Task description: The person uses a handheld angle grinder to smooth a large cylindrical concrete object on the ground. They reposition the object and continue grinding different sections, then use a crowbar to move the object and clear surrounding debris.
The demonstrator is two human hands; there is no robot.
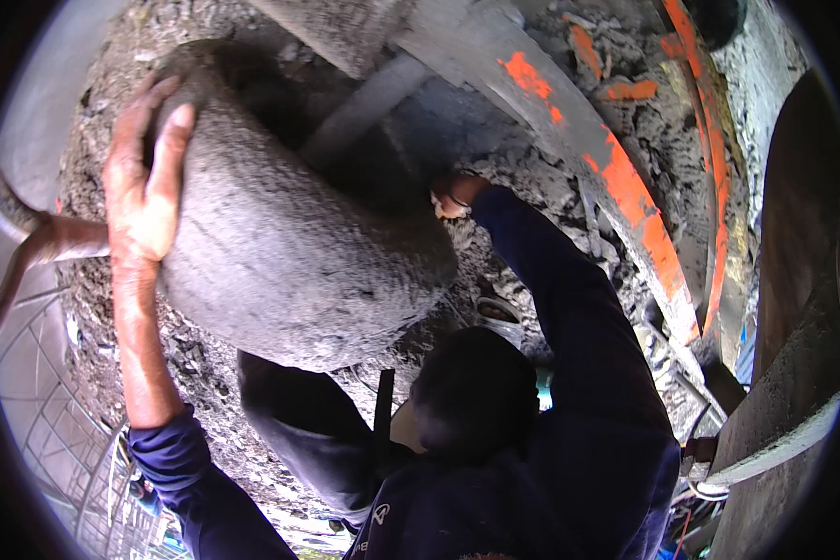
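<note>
A large round pan, caked in grey cement, is held up in front of me with its rough underside facing me. My left hand grips its left rim, fingers curled over the edge. My right hand holds the pan's right side; only the wrist and part of the hand show, the fingers being hidden behind the pan. Both arms wear dark blue sleeves, the left one pushed up to the elbow.
A grey machine frame with orange paint patches curves across the upper right. Cement-crusted rubble lies behind the pan. A brownish handle juts in at left, above a wire grid. A dark rounded shape sits below the pan.
</note>
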